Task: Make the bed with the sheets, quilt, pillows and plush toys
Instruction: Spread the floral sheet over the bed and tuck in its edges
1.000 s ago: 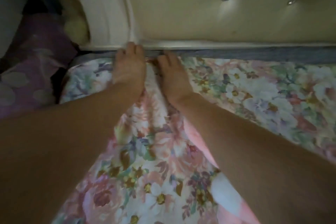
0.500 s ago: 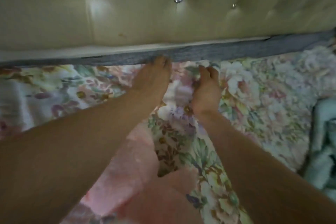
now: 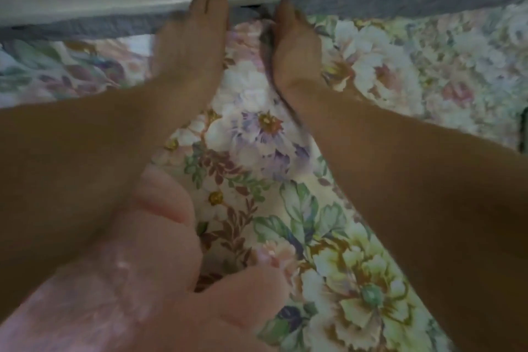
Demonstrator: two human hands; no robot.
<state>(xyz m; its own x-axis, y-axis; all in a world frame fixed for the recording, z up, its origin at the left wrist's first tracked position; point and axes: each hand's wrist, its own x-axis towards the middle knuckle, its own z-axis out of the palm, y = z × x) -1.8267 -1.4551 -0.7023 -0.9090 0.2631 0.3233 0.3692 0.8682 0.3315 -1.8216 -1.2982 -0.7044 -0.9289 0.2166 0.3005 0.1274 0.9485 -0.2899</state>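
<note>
A floral sheet covers the bed and reaches up to the grey mattress edge under the cream headboard. My left hand lies flat on the sheet with straight fingers, its fingertips at the headboard's lower edge. Beside it, my right hand presses the sheet's top edge with fingers extended toward the gap between mattress and headboard. Pink fabric lies bunched on the sheet at the lower left, under my left forearm.
The headboard runs across the whole top of the view and blocks the far side. A dark gap shows at the right edge of the sheet.
Both hands have slid right along the headboard and further up, the fingertips now reaching the mattress edge. The view has shifted right and closer.
</note>
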